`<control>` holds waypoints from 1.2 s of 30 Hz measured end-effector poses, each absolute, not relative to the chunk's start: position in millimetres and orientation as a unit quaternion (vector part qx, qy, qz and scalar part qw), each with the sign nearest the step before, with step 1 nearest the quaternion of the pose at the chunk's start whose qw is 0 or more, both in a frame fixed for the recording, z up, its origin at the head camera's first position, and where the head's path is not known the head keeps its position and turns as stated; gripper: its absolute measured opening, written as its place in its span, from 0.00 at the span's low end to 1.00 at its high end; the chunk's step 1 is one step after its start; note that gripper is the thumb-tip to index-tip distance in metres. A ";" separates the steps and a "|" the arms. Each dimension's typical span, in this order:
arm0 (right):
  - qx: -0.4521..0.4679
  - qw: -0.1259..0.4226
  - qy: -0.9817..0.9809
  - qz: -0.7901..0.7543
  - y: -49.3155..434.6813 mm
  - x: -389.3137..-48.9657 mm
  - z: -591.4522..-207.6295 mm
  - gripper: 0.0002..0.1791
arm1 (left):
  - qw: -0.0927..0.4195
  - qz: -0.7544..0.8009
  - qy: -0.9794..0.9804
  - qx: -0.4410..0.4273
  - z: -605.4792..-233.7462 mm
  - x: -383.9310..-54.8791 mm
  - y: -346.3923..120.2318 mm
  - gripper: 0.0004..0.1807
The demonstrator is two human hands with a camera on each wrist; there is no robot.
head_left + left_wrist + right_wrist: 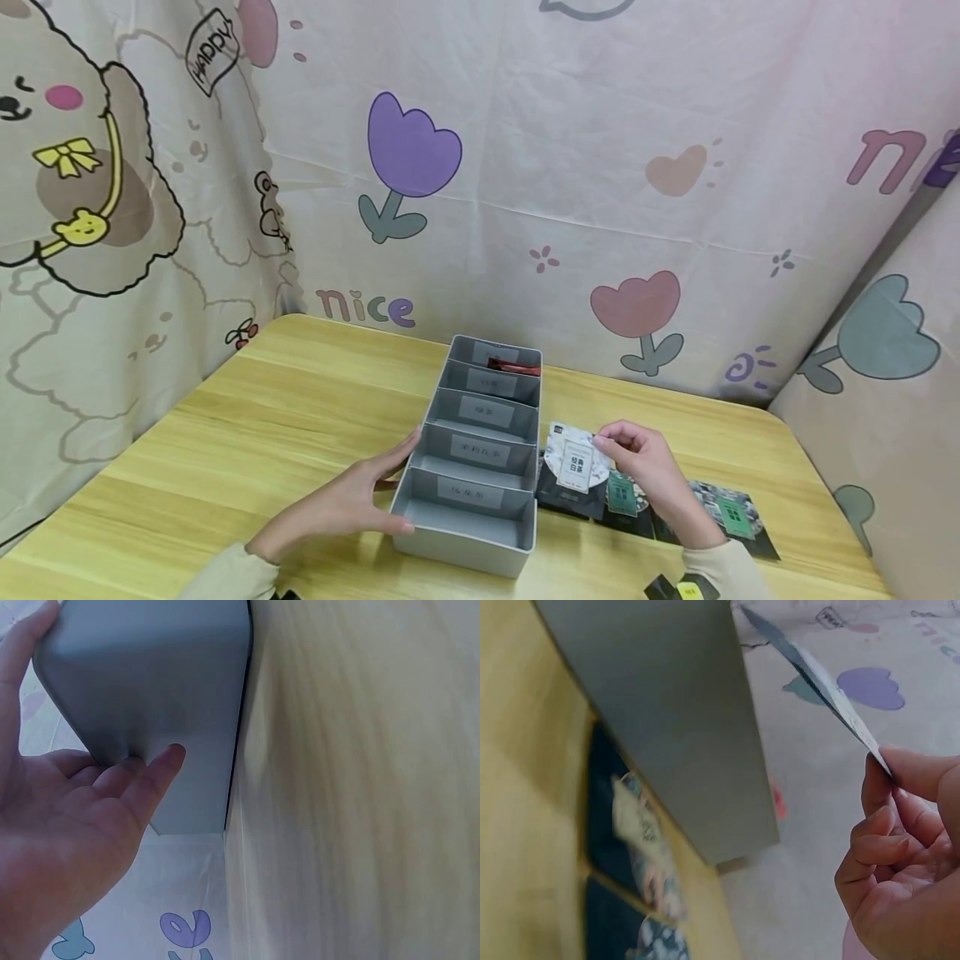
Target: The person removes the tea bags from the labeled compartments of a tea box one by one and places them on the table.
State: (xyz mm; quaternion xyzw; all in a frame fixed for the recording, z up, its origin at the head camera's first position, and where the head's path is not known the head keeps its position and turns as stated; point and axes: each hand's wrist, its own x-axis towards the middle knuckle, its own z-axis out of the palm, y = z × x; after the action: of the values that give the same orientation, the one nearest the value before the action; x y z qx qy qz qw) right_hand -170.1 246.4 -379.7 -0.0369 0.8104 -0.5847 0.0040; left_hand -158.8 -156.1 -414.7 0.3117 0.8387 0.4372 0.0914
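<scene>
A grey storage box (468, 542) with several compartments in a row stands on the table, a paper label on each compartment wall. My left hand (348, 500) rests against its left side, thumb at the near corner; in the left wrist view, the fingers (154, 780) touch the grey wall. Right of the box, my right hand (648, 467) pinches a tea sachet (576, 462) by its edge between thumb and finger. The sachet, dark below with a pale floral top and white label, is held up, clear of the box wall in the right wrist view.
Several dark tea sachets with green labels, one of them a tea sachet (735, 517) at the right, lie in a row on the wooden table (225, 442). A red packet (516, 367) sits in the farthest compartment. A printed curtain (510, 208) hangs behind the table.
</scene>
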 end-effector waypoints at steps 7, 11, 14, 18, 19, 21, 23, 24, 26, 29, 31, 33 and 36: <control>-0.015 0.038 0.825 -0.564 249.4 -169.9 -392.6 0.08 | 0.096 0.444 0.836 0.308 -413.0 -157.2 -157.5 0.60; -0.018 0.042 0.829 -0.557 250.1 -168.8 -393.9 0.08 | 0.095 0.442 0.836 0.311 -413.7 -157.2 -157.1 0.60; -0.037 0.053 0.835 -0.547 250.6 -168.1 -395.2 0.09 | 0.096 0.442 0.835 0.313 -414.3 -157.4 -157.4 0.60; -0.072 0.060 0.841 -0.533 250.0 -167.8 -398.5 0.09 | 0.097 0.443 0.833 0.316 -414.4 -157.4 -157.7 0.60; -0.078 0.060 0.842 -0.531 249.6 -167.7 -399.2 0.09 | 0.096 0.442 0.834 0.316 -414.3 -157.4 -157.5 0.60; -0.080 0.061 0.844 -0.527 248.8 -167.2 -400.3 0.09 | 0.094 0.438 0.837 0.314 -413.7 -157.1 -156.7 0.60; -0.078 0.064 0.845 -0.525 248.3 -166.7 -401.2 0.09 | 0.090 0.431 0.842 0.311 -412.9 -156.7 -155.5 0.60; -0.076 0.065 0.847 -0.522 248.0 -166.5 -401.6 0.09 | 0.089 0.428 0.844 0.310 -412.5 -156.4 -154.9 0.60; -0.075 0.066 0.847 -0.521 247.5 -166.0 -402.1 0.09 | 0.085 0.420 0.850 0.306 -411.8 -155.4 -154.1 0.60; -0.082 0.069 0.846 -0.523 247.2 -165.6 -402.9 0.09 | 0.082 0.417 0.854 0.301 -411.0 -154.3 -153.6 0.60; -0.085 0.070 0.845 -0.524 246.9 -165.5 -403.0 0.09 | 0.079 0.414 0.856 0.299 -410.8 -154.1 -153.7 0.60; -0.089 0.072 0.844 -0.524 247.0 -165.1 -403.3 0.09 | 0.075 0.414 0.857 0.298 -410.6 -154.3 -153.7 0.59; -0.089 0.073 0.846 -0.521 246.9 -164.5 -403.3 0.09 | 0.067 0.419 0.855 0.298 -411.2 -154.7 -153.8 0.59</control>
State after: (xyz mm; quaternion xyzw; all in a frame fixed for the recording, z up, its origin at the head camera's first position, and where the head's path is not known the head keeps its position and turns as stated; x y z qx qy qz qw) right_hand -164.5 246.9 -403.3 -0.0894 0.8456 -0.5213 0.0728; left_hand -154.7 -153.8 -411.2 0.2982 0.8549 0.4193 0.0667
